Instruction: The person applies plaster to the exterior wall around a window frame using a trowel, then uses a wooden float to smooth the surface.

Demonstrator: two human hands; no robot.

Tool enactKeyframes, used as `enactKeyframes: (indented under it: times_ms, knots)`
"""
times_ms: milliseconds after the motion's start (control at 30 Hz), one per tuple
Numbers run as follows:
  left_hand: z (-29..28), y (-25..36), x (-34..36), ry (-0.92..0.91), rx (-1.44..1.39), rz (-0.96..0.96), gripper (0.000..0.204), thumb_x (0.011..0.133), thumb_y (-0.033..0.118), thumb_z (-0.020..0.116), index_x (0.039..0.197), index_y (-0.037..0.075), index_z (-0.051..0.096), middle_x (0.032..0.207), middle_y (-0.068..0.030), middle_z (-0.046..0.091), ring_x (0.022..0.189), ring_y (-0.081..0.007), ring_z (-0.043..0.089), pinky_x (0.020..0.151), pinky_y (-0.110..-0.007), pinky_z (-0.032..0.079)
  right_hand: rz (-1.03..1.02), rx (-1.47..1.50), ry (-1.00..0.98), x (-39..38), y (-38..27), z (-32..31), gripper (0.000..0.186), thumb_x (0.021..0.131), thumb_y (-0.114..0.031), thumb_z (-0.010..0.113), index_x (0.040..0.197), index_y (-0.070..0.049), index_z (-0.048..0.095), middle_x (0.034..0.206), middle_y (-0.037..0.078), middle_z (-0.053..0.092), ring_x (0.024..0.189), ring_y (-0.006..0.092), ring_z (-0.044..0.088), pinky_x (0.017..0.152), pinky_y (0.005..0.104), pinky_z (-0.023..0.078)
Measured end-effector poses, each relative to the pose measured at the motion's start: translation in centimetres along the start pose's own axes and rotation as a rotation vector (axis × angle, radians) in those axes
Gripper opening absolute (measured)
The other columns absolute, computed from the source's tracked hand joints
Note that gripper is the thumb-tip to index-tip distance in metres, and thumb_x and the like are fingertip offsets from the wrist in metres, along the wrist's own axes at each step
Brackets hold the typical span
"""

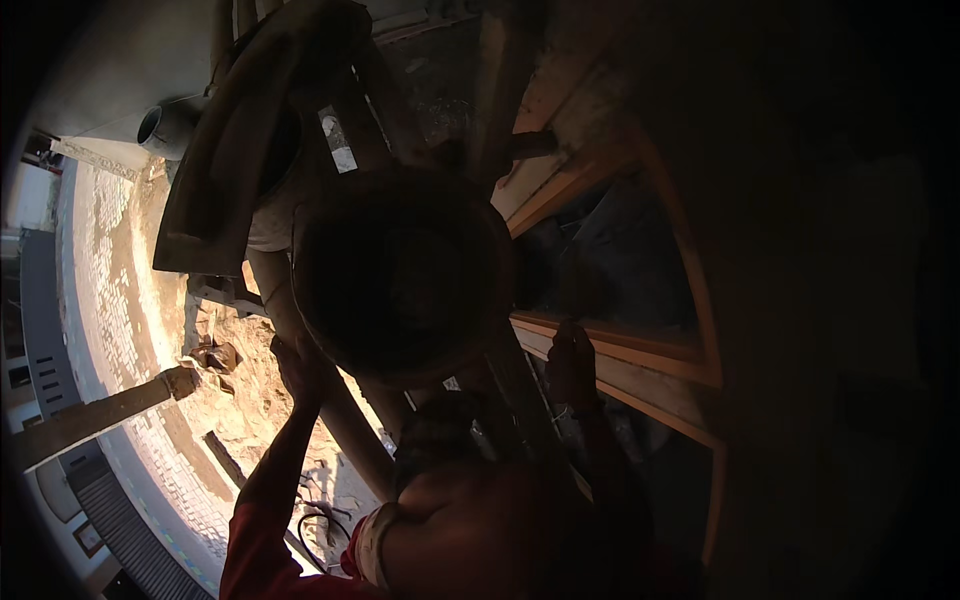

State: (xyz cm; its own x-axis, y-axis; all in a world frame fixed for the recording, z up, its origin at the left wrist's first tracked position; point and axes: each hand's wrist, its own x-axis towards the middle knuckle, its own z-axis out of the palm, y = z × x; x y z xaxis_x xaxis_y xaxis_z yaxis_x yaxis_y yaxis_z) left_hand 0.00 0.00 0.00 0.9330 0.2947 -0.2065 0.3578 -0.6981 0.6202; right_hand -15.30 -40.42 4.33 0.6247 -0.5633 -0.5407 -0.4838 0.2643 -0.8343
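A large dark round basin (400, 260) rests on wooden poles in the middle. A long curved dark sheet or trough (215, 185) lies at its upper left. My left hand (300, 365) is closed on a wooden pole (362, 455) at the basin's lower left. Below the basin's right side, my right hand (572, 360) is closed in shadow beside an orange-brown wooden frame (650, 350); what it grips is hidden. Red clothing and a dark, unclear shape fill the bottom centre.
Sunlit sandy ground (240, 390) and paving (115, 290) show below at the left, crossed by a thick post (110, 410). A dark hose (315, 530) lies lower down. A grey pipe (155, 128) is at upper left; glazed panels and timber line the dark right side.
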Motion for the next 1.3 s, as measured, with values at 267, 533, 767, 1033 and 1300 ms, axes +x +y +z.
enactKeyframes:
  times_ms: [267,533,767,1033,1300]
  knots:
    - [-1.1,-1.3,-0.1,-0.044,-0.012,-0.012,0.068,0.097,0.047,0.044,0.140,-0.003,0.029,0.133,-0.0344,0.046,0.120,-0.0490,0.049,0.099,-0.053,0.039,-0.092,-0.545,0.025,3.6,-6.6,-0.3,0.025,0.094,-0.018,0.057,0.113,-0.002,0.053,0.081,0.014,0.056,0.073,0.0256,0.059,0.069,0.0354,0.049]
    - [-0.3,-0.9,0.3,-0.037,-0.091,-0.011,0.066,0.097,0.043,0.047,0.140,-0.005,0.031,0.133,-0.0337,0.044,0.121,-0.0481,0.047,0.101,-0.052,0.037,-0.648,-1.035,0.280,9.5,-13.1,-2.2,0.041,0.095,-0.027,0.056,0.126,0.000,0.049,0.103,0.027,0.063,0.095,0.0453,0.061,0.079,0.0508,0.050]
    - [-0.1,-0.4,0.2,-0.058,-0.125,0.002,0.066,0.097,0.043,0.047,0.141,-0.004,0.030,0.134,-0.0340,0.043,0.122,-0.0475,0.046,0.101,-0.051,0.037,-0.804,-1.671,0.203,13.1,-12.5,-3.6,0.038,0.095,-0.025,0.054,0.122,0.001,0.050,0.104,0.029,0.062,0.096,0.0468,0.060,0.080,0.0516,0.050]
    - [-0.4,-0.4,0.1,-0.041,-0.138,-0.018,0.070,0.096,0.047,0.048,0.140,-0.005,0.030,0.133,-0.0343,0.044,0.121,-0.0472,0.047,0.101,-0.051,0.037,-0.898,-1.618,0.200,13.0,-11.9,-3.8,0.025,0.096,-0.018,0.052,0.112,0.000,0.054,0.110,0.023,0.056,0.093,0.0415,0.060,0.080,0.0460,0.052]
    - [-0.4,-1.4,0.2,-0.030,-0.059,0.039,0.068,0.097,0.045,0.046,0.140,-0.005,0.030,0.133,-0.0351,0.044,0.120,-0.0483,0.048,0.100,-0.052,0.038,-0.955,-1.702,0.254,12.6,-11.4,-5.8,0.022,0.098,-0.019,0.050,0.109,-0.002,0.057,0.116,0.021,0.056,0.094,0.0396,0.062,0.078,0.0471,0.053]
